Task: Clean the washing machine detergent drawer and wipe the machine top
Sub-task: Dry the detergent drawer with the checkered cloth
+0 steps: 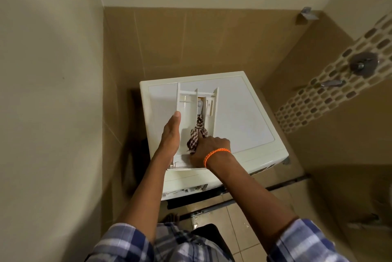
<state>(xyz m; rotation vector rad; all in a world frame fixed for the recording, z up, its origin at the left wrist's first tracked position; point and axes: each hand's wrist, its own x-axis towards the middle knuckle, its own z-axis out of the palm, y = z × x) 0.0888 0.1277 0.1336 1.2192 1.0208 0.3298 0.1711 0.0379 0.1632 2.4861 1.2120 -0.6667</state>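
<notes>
Now the detergent drawer (186, 113) lies on the washing machine top (244, 113), long axis running away; left hand (170, 134) flat against its side, right hand (209, 149) fingers pinching the checked cloth (196, 134) inside, nearer

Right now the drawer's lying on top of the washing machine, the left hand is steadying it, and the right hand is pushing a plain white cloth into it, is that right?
Not quite: the cloth is brown-and-white checked, not plain white. The head view shows it. The rest holds: the drawer lies on the washing machine top, left hand steadying it, right hand pushing the cloth in.
</notes>
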